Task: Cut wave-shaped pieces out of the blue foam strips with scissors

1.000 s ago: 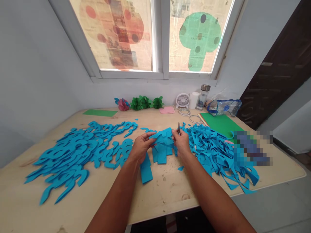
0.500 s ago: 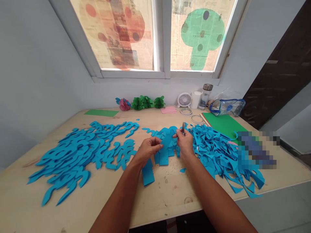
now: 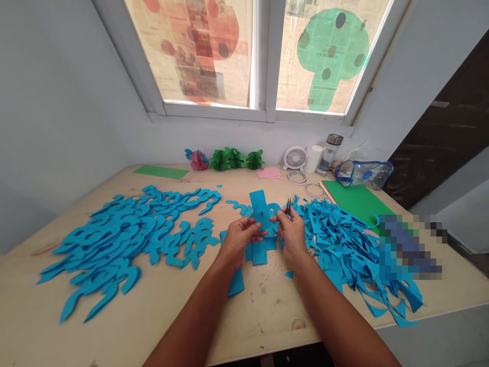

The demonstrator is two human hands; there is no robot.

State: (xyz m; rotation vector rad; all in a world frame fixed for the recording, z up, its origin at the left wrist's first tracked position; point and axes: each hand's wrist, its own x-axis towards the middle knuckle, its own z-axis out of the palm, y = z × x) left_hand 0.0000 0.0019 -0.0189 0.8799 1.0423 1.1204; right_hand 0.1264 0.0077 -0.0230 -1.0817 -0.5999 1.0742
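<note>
My left hand (image 3: 241,238) is closed on a blue paper strip (image 3: 259,202), which stands up from between thumb and fingers. In my right hand (image 3: 293,233) sits a pair of small scissors (image 3: 288,206), dark blades pointing up and away from me; the handles are hidden in the palm. The right fingertips are close to the strip's right side; whether they touch it I cannot tell. More blue paper pieces lie beneath and behind both hands, and another blue strip (image 3: 236,283) rests by my left wrist.
Wavy blue cutouts (image 3: 114,224) are heaped at left, blue scraps (image 3: 344,239) at right. Behind are green paper (image 3: 355,201), a fan (image 3: 295,158), a glass bottle (image 3: 330,155), tape rolls (image 3: 297,177), a clear pouch (image 3: 364,174) and green paper ornaments (image 3: 233,159).
The blue strip has turned more upright, and its top now stands higher above my left hand. My right fingers have drawn back from its upper end, still with the scissors.
</note>
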